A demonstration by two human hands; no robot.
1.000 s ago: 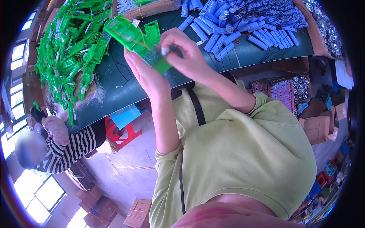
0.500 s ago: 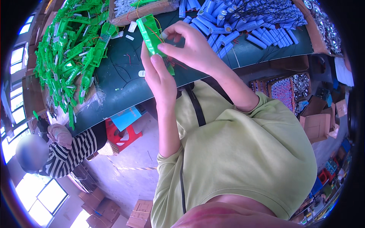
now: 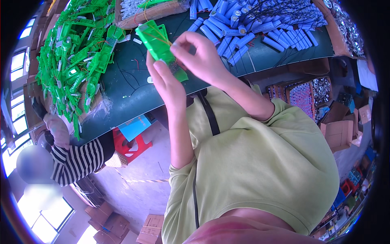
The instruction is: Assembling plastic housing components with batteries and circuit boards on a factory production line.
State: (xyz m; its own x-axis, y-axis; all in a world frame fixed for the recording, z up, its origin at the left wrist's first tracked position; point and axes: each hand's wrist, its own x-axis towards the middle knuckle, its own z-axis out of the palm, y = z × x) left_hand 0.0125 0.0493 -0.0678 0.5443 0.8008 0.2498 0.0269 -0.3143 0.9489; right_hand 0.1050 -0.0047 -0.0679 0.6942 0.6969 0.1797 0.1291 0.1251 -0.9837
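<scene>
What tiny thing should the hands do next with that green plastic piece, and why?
Probably the right hand should press its pinching fingertips down onto the green plastic piece. The left hand grips the piece's lower end above the dark green table, and the right fingertips sit at its edge, near thin wires. Whether they hold a small part is too small to tell.

Head fisheye, looking down, close over workbench (image 3: pixel 134 97).
</scene>
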